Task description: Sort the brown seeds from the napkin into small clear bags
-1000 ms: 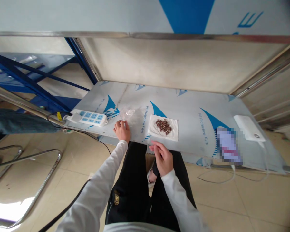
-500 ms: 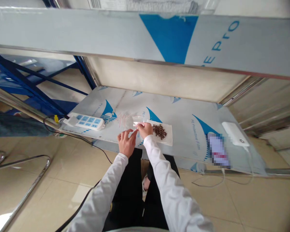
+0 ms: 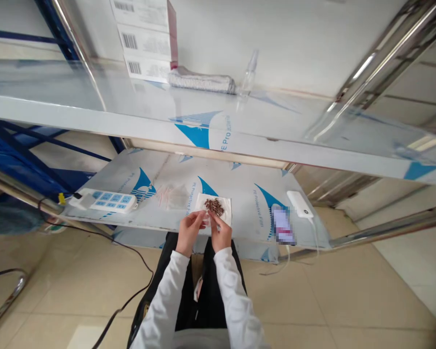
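My left hand (image 3: 189, 233) and my right hand (image 3: 221, 231) meet at the front of the lower shelf, both with fingers pinched. Between the fingertips is a small clear plastic bag (image 3: 206, 219), partly hidden by them. Just beyond lies a heap of small brown pieces, screw-like in shape (image 3: 214, 207), too small to name surely. They rest on a white sheet or flat pouch (image 3: 227, 206), whose near edge my hands cover. To the left, more clear plastic bags (image 3: 177, 197) with reddish edge lines lie flat on the shelf.
A white power strip (image 3: 111, 200) sits at the shelf's left end. On the right are a phone (image 3: 283, 225) and a white power bank (image 3: 300, 204) with cables. The upper shelf (image 3: 148, 118) overhangs the back, bearing boxes (image 3: 145, 41), a folded cloth (image 3: 202, 81) and a clear spray bottle (image 3: 249, 75).
My view has tipped upward, showing more of the upper shelf. Both hands have shifted right across the shelf, from beside the loose bags to the near edge of the white sheet, with the small bag.
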The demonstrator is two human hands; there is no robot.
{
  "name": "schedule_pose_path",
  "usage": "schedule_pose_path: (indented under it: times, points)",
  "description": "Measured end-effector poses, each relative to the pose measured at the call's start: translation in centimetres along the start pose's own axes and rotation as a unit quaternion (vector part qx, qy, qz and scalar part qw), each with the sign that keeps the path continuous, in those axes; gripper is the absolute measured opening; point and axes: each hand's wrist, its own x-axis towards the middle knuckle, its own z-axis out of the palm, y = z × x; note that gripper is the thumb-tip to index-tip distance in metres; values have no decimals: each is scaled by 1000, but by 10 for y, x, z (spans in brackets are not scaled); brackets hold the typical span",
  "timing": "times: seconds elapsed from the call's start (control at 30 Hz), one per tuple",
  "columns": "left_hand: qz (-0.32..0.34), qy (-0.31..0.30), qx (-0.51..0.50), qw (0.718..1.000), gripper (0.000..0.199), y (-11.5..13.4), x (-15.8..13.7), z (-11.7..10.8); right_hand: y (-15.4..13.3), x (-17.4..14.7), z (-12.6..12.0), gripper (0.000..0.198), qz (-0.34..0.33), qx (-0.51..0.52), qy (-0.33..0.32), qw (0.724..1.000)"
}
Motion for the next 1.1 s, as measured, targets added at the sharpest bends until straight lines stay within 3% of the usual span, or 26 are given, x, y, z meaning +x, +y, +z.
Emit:
schedule_pose_path:
  times: [0.17, 0.33, 0.4, 0.5, 0.63, 0.77, 0.83, 1.1]
  points:
    - [-5, -17, 29, 999, 44, -11, -6, 7, 15, -13, -7, 34, 26, -9, 0, 1000]
    - [26, 10, 83, 996, 31, -13, -10, 4, 11, -15, -15, 48, -7, 24, -51, 998]
    - [63, 7, 138, 988, 25, -11, -13, 3, 8, -13, -17, 41, -7, 26, -38, 999]
    - [131, -9, 249, 960, 23, -11, -18, 3, 8, -9, -16, 33, 13, 7, -8, 1000]
    - [127, 5, 366, 922, 22, -10, -25, 5, 16, -7, -18, 28, 21, -31, -40, 999]
    - [115, 71, 536, 834, 15, -4, -28, 9, 15, -4, -23, 25, 12, -140, -32, 990]
    - [115, 77, 570, 810, 16, 0, -28, 13, 11, 0, -25, 27, -13, -168, -48, 985]
    - [151, 66, 573, 803, 17, -6, -26, 31, 6, 26, -38, 31, -4, -228, -156, 961]
